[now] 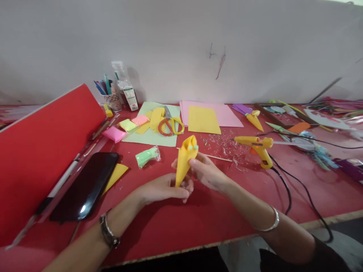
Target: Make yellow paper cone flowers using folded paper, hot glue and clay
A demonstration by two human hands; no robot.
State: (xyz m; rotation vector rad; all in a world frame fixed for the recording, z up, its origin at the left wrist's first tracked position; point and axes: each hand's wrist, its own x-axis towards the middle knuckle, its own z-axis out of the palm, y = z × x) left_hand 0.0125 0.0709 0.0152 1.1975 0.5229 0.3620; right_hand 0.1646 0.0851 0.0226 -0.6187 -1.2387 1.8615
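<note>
A rolled yellow paper cone (184, 161) stands slightly tilted above the red table, its narrow tip down and its folded mouth up. Two small pale green lumps (193, 147) sit on its upper front. My right hand (209, 170) pinches the cone's right side with the thumb in front, the other fingers partly hidden behind it. Lower down, my left hand (166, 187) is curled around the tip, its thumb in front and fingertips showing to the right. A crumpled clear packet of light green clay (148, 156) lies to the left of the cone.
A yellow glue gun (256, 145) lies at right, its black cord (302, 185) running over the table edge. Scissors (170, 126) rest on green paper (167, 140). At left are a phone (86, 185) and a red board (51, 158). A glass bottle (124, 88) stands behind.
</note>
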